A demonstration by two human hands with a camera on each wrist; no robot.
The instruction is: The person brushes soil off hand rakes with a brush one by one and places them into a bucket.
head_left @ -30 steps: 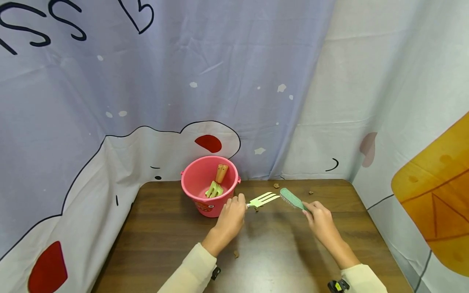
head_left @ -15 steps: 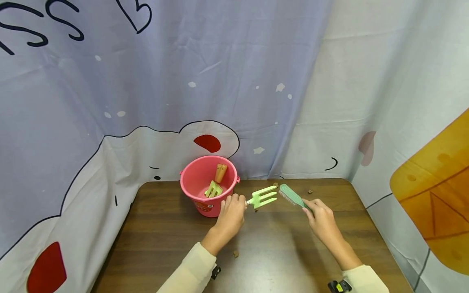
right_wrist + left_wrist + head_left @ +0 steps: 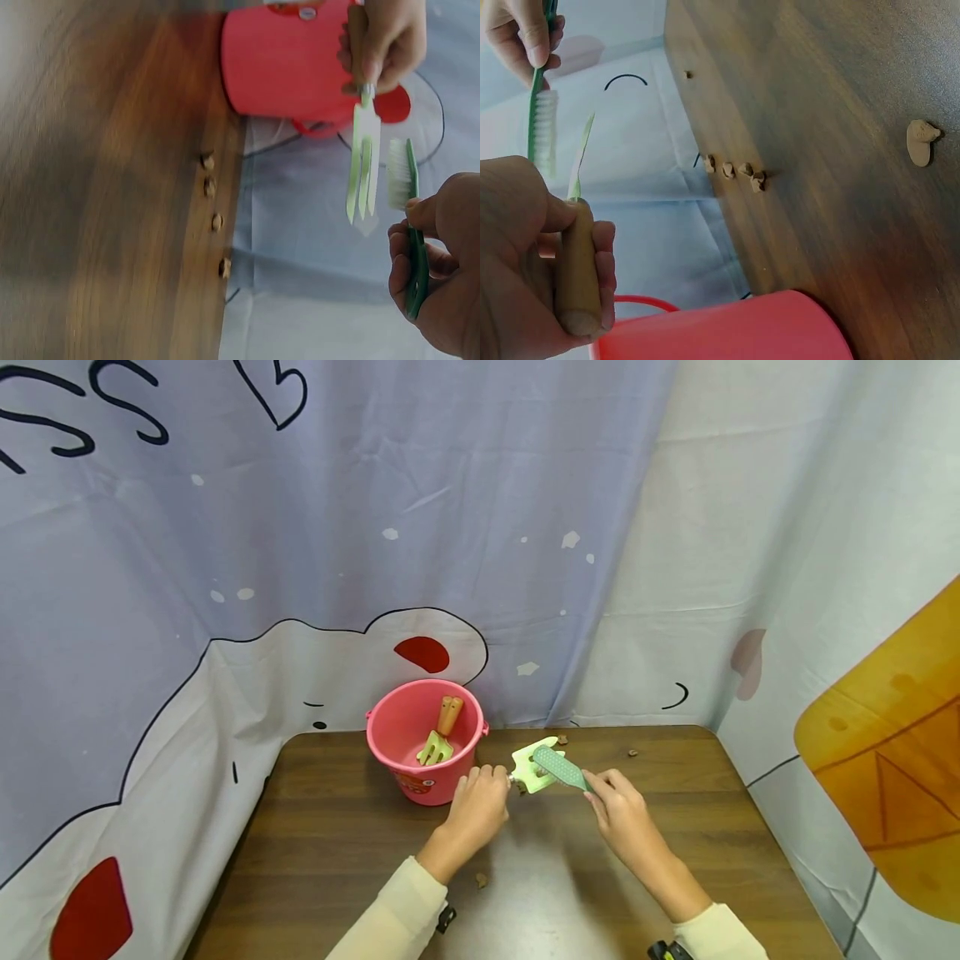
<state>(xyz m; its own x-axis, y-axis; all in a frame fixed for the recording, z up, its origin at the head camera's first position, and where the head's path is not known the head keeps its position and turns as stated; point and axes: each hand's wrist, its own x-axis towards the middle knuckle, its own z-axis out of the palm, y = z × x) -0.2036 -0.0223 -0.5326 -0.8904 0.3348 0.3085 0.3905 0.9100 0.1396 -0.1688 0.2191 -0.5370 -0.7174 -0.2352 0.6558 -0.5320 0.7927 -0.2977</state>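
My left hand (image 3: pixel 478 803) grips the wooden handle of a light green garden hand fork (image 3: pixel 534 766), held above the table with its tines toward the right. In my right hand (image 3: pixel 624 814) is a green brush (image 3: pixel 561 767) with white bristles (image 3: pixel 399 176), held by its handle. The brush head overlaps the fork in the head view; the right wrist view shows a narrow gap between bristles and tines. Beside my left hand stands a pink bucket (image 3: pixel 384 735). Inside it lie green tools (image 3: pixel 437 747) with wooden handles, one with fork tines.
Small brown clumps (image 3: pixel 728 171) lie on the wooden table (image 3: pixel 337 860) below the tools. A larger brown piece (image 3: pixel 919 142) sits nearer the front. Printed curtains (image 3: pixel 450 527) hang behind the table and along its sides.
My right hand has moved left, bringing the brush from beyond the fork's tips to over the fork. My left hand has turned the fork, which now shows more of its flat face.
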